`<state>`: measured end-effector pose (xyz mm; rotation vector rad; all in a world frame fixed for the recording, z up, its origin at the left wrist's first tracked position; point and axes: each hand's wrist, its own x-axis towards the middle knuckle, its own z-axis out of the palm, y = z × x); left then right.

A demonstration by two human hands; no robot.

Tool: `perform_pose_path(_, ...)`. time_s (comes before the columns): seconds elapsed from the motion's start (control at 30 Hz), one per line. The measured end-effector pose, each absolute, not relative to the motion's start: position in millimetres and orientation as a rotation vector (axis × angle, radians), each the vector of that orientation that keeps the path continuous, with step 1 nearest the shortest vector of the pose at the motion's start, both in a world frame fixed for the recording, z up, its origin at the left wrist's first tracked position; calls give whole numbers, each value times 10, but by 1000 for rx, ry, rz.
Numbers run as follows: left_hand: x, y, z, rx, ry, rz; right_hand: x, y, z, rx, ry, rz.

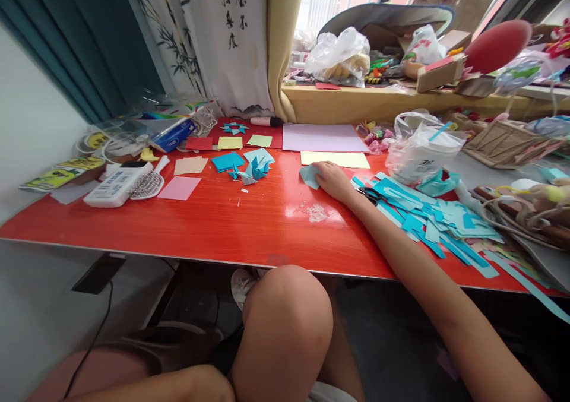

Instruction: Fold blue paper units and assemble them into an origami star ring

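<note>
My right hand (332, 179) reaches to the far middle of the red table, its fingers closed on a small pale blue piece of paper (309, 177). That paper touches or hovers just over the tabletop; I cannot tell which. My left hand is out of view. Left of the paper sit folded blue paper pieces (253, 171), beside a stack of blue squares (227, 161). Close to my right wrist lie black-handled scissors (369, 195), partly under a heap of cut blue paper strips (427, 212).
Behind my hand are a yellow sheet (335, 160) and a lilac sheet (323, 138). A bagged cup (425, 152) stands at right. A pink square (179, 188) and a white power strip (118, 185) lie at left. My raised knee (289, 307) is at the table's front edge.
</note>
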<state>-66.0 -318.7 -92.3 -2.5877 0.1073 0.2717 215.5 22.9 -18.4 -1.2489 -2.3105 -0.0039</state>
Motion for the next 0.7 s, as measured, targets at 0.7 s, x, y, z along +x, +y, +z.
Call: perform_pose_path(0.7, -15, -153, 397, -2877, -1760, -1118, 1968, 50, -27, -989, -1773, 1290)
